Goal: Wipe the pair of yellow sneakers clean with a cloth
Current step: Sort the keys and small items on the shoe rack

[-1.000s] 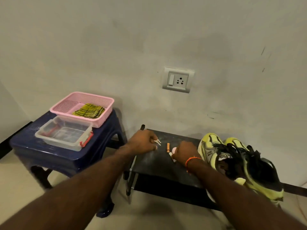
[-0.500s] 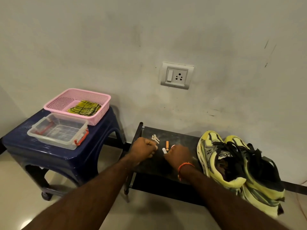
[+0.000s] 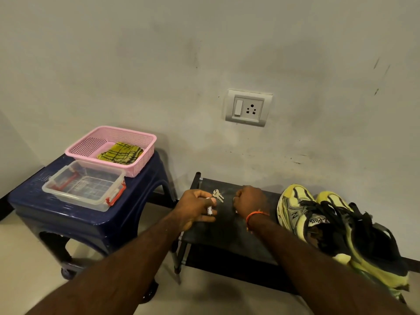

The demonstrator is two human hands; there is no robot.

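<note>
Clearing the shelf's left end, your left hand grips a battery; your right hand curls, contents hidden; next, gather the keys.

Cloth in basket on stool, sneakers right on rack

A low black rack stands against the wall on the pale floor. On its top shelf, a pair of yellow sneakers sits at the 3 o'clock end, side by side and touching, toes toward the wall. A small bunch of keys lies near the 11 o'clock corner. At 9 o'clock from the rack stands a blue stool. It carries a pink basket at 12 o'clock and a clear box at 6 o'clock, the two touching.
</note>
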